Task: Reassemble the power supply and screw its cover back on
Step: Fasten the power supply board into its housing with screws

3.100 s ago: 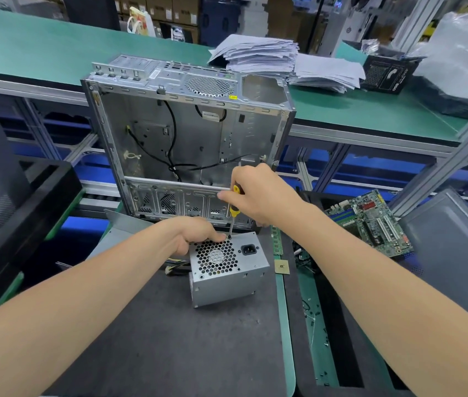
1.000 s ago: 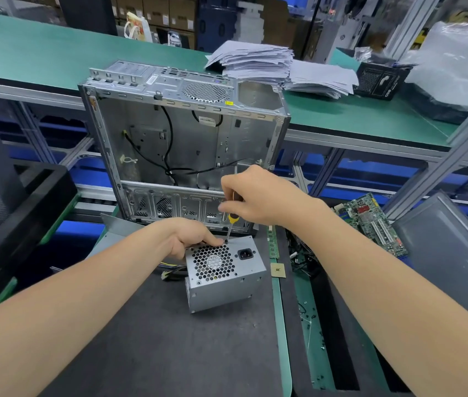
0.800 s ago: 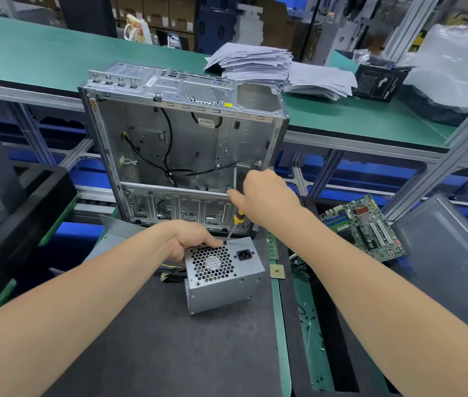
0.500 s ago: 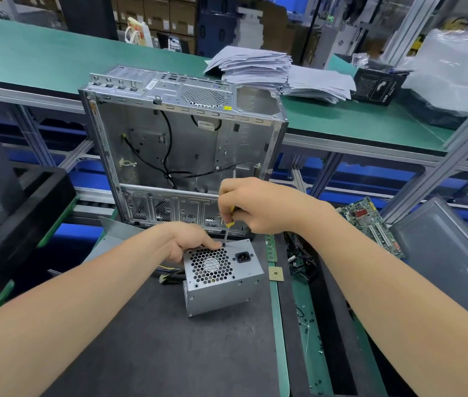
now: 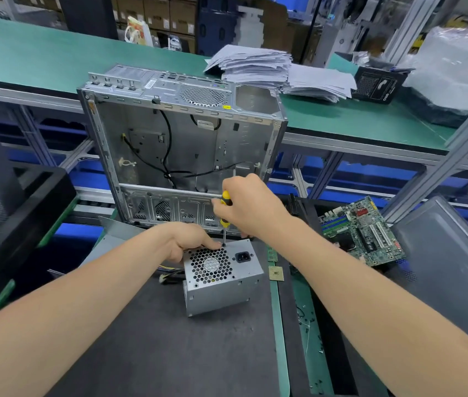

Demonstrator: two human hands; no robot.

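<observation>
Right hand [image 5: 251, 206] grips screwdriver [image 5: 224, 209]; left hand [image 5: 191, 239] holds power supply [image 5: 221, 276].

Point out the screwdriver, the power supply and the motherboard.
screwdriver [image 5: 224, 222], head view, lower yellow part of the handle.
power supply [image 5: 244, 275], head view, bare top face below the socket.
motherboard [image 5: 361, 233], head view, middle of the green board.

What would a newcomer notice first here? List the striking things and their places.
The right hand grips a yellow-and-black screwdriver, tip down on the grey metal power supply box at centre, which the left hand holds. Behind it stands an open silver computer case; a green motherboard lies to the right.
</observation>
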